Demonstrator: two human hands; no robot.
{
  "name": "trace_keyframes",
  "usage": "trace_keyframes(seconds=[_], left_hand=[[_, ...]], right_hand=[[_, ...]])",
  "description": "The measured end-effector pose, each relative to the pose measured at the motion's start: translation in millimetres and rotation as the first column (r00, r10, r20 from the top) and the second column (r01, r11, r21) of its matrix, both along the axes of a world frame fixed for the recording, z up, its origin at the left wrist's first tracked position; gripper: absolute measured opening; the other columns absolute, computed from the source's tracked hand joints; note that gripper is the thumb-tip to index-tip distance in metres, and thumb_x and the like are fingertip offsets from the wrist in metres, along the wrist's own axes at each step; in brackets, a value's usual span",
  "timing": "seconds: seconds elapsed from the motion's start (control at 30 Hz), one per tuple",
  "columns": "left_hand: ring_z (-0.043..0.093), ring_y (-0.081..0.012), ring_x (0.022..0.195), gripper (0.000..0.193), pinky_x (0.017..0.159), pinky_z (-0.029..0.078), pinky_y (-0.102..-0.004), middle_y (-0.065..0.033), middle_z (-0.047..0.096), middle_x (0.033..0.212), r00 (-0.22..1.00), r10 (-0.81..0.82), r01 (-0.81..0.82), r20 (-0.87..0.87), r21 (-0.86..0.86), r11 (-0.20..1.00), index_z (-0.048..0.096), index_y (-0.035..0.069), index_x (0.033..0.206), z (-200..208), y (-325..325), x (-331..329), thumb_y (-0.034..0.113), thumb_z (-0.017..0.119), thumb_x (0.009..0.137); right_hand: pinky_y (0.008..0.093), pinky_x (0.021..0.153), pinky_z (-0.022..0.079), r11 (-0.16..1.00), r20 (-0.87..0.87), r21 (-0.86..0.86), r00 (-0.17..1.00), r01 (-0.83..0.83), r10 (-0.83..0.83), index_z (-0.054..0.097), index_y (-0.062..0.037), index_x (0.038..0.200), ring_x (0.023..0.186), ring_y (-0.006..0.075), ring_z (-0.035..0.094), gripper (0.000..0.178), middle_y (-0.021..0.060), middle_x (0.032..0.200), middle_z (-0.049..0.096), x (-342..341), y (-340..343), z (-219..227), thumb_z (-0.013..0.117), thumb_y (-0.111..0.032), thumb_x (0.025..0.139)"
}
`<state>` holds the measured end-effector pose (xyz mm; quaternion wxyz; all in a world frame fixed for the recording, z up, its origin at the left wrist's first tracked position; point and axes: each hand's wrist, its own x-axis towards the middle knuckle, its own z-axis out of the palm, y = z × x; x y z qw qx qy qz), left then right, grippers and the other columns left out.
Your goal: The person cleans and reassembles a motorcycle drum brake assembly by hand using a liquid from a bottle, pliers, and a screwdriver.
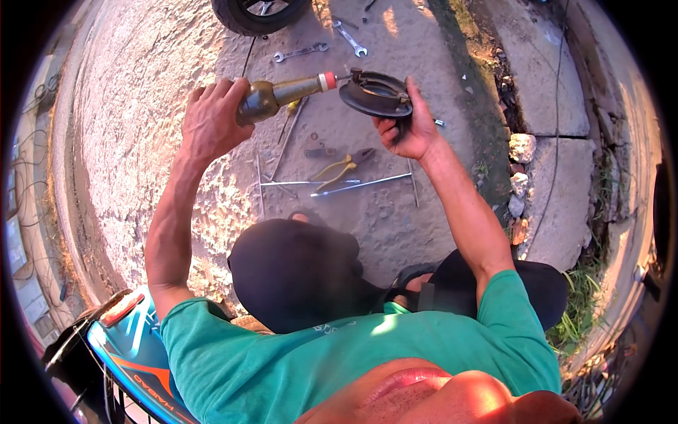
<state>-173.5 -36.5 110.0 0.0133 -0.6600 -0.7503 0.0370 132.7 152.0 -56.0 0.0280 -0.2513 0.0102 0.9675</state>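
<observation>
My left hand (pixel 214 116) is wrapped round the base of a dark glass bottle (pixel 282 93). The bottle is tilted almost level, with its red-and-white cap and thin spout pointing right. Its spout tip is close to the rim of a round, dark brake plate (pixel 364 106) with curved brake shoes on it. My right hand (pixel 412 131) grips that plate from the right and below, thumb up along its edge. Some of the right fingers are hidden behind the plate. Whether any liquid is leaving the spout cannot be made out.
On the rough concrete below lie yellow-handled pliers (pixel 333 171), a T-handle wrench (pixel 304 183) and another T-handle wrench (pixel 367 185). Farther off are a spanner (pixel 300 53), a second spanner (pixel 351 41) and a black tyre (pixel 244 21). Stones (pixel 522 148) line the right side; a blue motorcycle panel (pixel 131 346) stands lower left.
</observation>
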Motion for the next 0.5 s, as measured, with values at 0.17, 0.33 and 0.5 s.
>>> trace_keyframes(seconds=[0.17,0.33,0.5], left_hand=[[0.064,-0.0299,0.110,0.061,0.099,0.046,-0.0471,-0.0089,0.065,0.110,1.000,-0.005,0.005,0.008,-0.008,1.000,0.059,0.016,0.124,-5,0,-2,0.022,0.084,0.068],[0.064,-0.0301,0.113,0.064,0.102,0.046,-0.0473,-0.0088,0.066,0.113,0.999,0.029,-0.028,0.040,-0.034,0.999,0.058,0.015,0.126,-14,-2,-3,0.023,0.084,0.068],[0.063,-0.0335,0.112,0.076,0.101,0.046,-0.0468,-0.0103,0.065,0.117,0.998,0.008,-0.005,0.055,-0.047,0.999,0.058,0.013,0.136,-17,-2,-4,0.020,0.085,0.066]], right_hand=[[0.0210,0.052,0.047,1.000,0.032,-0.014,0.999,0.004,-0.003,0.067,-0.0104,0.127,0.066,0.0085,0.060,0.087,0.0050,0.095,0.065,0,-4,-2,0.052,-0.087,0.087],[0.0211,0.052,0.047,1.000,0.028,-0.030,1.000,0.006,-0.005,0.067,-0.0101,0.127,0.066,0.0087,0.061,0.087,0.0052,0.096,0.065,0,-5,-4,0.052,-0.087,0.088],[0.0209,0.052,0.047,0.999,0.024,-0.040,1.000,0.017,-0.016,0.067,-0.0095,0.127,0.066,0.0087,0.060,0.087,0.0057,0.095,0.065,-2,-7,-6,0.052,-0.086,0.088]])
